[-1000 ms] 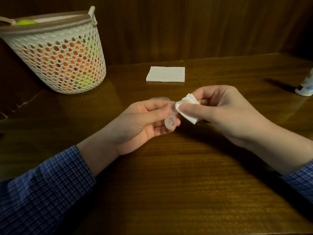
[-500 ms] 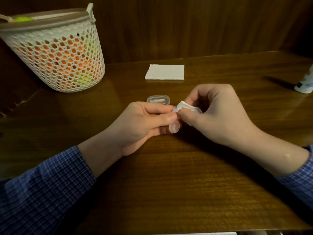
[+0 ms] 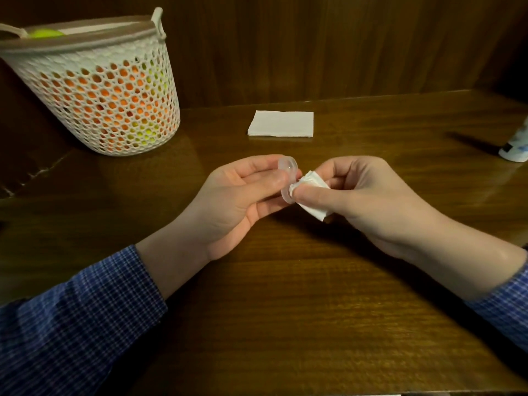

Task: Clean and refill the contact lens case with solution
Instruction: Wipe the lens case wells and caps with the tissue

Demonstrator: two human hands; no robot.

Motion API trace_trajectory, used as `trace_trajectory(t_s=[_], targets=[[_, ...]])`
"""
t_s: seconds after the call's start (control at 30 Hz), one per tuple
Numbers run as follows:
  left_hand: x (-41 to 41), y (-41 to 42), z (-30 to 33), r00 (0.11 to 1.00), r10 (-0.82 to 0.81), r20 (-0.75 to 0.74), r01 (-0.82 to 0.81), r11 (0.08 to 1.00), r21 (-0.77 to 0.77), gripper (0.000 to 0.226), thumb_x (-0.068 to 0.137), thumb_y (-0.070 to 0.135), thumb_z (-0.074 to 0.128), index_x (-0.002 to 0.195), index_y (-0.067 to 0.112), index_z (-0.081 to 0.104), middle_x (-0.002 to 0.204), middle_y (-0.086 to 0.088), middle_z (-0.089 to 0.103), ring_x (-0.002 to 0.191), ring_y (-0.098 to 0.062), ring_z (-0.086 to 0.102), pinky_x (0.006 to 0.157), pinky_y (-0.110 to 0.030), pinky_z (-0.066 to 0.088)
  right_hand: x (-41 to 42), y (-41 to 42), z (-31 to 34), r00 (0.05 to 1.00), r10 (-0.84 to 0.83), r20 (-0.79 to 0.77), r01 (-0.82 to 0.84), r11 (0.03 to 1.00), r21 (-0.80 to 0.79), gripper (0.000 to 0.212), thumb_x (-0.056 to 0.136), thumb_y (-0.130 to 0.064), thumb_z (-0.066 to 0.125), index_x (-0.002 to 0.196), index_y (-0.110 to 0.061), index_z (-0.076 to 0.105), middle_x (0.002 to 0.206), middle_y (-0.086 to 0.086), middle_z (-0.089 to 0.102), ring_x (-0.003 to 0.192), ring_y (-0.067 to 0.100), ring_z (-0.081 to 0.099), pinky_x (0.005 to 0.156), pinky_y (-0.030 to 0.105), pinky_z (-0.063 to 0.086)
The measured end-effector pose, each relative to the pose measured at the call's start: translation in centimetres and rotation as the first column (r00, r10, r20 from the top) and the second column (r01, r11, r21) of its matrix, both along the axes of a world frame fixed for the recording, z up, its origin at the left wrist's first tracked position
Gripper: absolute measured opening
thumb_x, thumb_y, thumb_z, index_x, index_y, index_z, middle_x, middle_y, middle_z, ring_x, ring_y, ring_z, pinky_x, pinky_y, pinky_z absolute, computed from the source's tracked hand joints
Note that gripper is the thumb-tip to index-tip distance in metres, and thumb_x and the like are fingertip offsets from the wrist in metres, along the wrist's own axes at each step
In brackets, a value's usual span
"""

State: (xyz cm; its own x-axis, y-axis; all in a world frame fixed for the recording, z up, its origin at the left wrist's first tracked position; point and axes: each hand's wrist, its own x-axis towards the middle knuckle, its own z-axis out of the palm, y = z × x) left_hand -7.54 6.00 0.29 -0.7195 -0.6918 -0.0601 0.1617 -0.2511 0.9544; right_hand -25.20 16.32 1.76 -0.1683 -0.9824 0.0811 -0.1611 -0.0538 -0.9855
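Blue-and-white checked shirt sleeves (image 3: 85, 324), cuffs pushed up both forearms

A dark brown wooden table (image 3: 285, 310) with a glossy, reflective top fills the view, backed by a wall of the same dark wood. At about ten o'clock stands a white mesh basket (image 3: 114, 90) with a brownish rim and loop handles; orange and yellow-green things show through its holes. At twelve o'clock, near the back edge, lies a flat folded white napkin (image 3: 281, 124). At about three o'clock, cut off by the frame edge, stands the base of a white bottle (image 3: 515, 151).
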Motion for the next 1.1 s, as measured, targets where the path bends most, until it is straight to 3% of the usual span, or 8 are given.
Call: trace_trajectory(t_s=[0.2,0.37,0.47,0.57,0.7,0.83,0.97,1.1], targets=[[0.0,0.4,-0.4,0.996,0.084,0.035,-0.076,0.98,-0.184,0.051,0.075,0.018,0.075,0.125,0.012,0.067,0.117,-0.007,0.077,0.112,-0.022,0.073,0.082,-0.03,0.061,0.4,-0.1,-0.5,0.998,-0.049,0.038,0.047,0.998,0.05,0.025,0.061,-0.031,0.091,0.076,-0.015,0.078,0.075,0.006,0.077,0.065,0.015,0.069,0.057,0.025,0.053],[-0.1,0.8,-0.6,0.998,0.05,0.049,-0.035,0.964,-0.265,0.043,0.078,0.014,0.073,0.121,0.01,0.071,0.117,-0.008,0.077,0.113,-0.021,0.073,0.088,-0.03,0.06,0.6,-0.1,-0.7,0.98,-0.17,-0.102,0.167,0.985,-0.033,0.014,0.069,-0.027,0.087,0.071,-0.019,0.077,0.07,0.001,0.075,0.061,0.008,0.067,0.055,0.021,0.051],[-0.2,0.9,-0.1,0.997,-0.025,0.075,0.04,0.977,-0.21,0.041,0.082,0.027,0.073,0.119,0.01,0.073,0.119,-0.006,0.076,0.114,-0.02,0.072,0.091,-0.031,0.06,0.4,0.0,-0.3,0.947,-0.219,-0.234,0.194,0.973,-0.127,0.015,0.071,-0.033,0.086,0.07,-0.022,0.076,0.069,-0.001,0.073,0.06,0.009,0.065,0.052,0.02,0.05],[-0.6,0.9,0.7,0.988,-0.01,0.152,0.026,0.994,-0.102,0.055,0.08,0.047,0.07,0.122,0.01,0.07,0.108,-0.007,0.076,0.092,-0.021,0.074,0.073,-0.031,0.061,0.1,0.1,-0.2,0.913,-0.253,-0.32,0.206,0.963,-0.173,0.016,0.073,-0.036,0.086,0.073,-0.023,0.077,0.072,-0.001,0.074,0.067,0.017,0.068,0.054,0.027,0.053],[-0.4,0.9,0.7,0.981,-0.058,0.185,0.08,0.99,-0.113,0.054,0.077,0.051,0.068,0.117,0.016,0.075,0.107,-0.011,0.072,0.074,-0.017,0.067,0.062,-0.029,0.058,0.1,0.1,-0.4,0.901,-0.206,-0.382,0.142,0.972,-0.188,0.012,0.076,-0.03,0.085,0.075,-0.021,0.077,0.069,-0.002,0.073,0.063,0.014,0.065,0.05,0.018,0.048],[-0.1,0.5,0.6,0.978,-0.129,0.165,0.149,0.983,-0.112,0.05,0.082,0.049,0.065,0.116,0.014,0.075,0.108,-0.014,0.068,0.075,-0.016,0.065,0.065,-0.028,0.058,0.0,0.0,-0.5,0.935,-0.158,-0.317,0.118,0.983,-0.142,0.01,0.077,-0.025,0.086,0.074,-0.019,0.078,0.07,0.003,0.073,0.063,0.021,0.065,0.052,0.023,0.049],[-0.1,0.2,0.6,0.972,-0.202,0.119,0.207,0.978,-0.027,0.051,0.092,0.045,0.055,0.124,0.006,0.064,0.099,-0.01,0.066,0.074,-0.013,0.064,0.065,-0.026,0.058,-0.2,0.1,-0.2,0.991,-0.057,-0.12,0.05,0.997,-0.06,0.02,0.07,-0.03,0.087,0.079,-0.015,0.078,0.075,0.004,0.076,0.065,0.014,0.067,0.057,0.022,0.054],[-0.1,-0.1,0.6,0.981,-0.185,0.053,0.183,0.982,0.052,0.051,0.087,0.045,0.06,0.118,0.006,0.064,0.092,-0.006,0.069,0.072,-0.012,0.066,0.063,-0.024,0.058,-0.3,0.0,-0.2,0.998,0.047,0.047,-0.046,0.999,-0.015,0.006,0.084,-0.003,0.077,0.084,-0.009,0.077,0.08,0.01,0.074,0.07,0.017,0.066,0.063,0.025,0.055]])
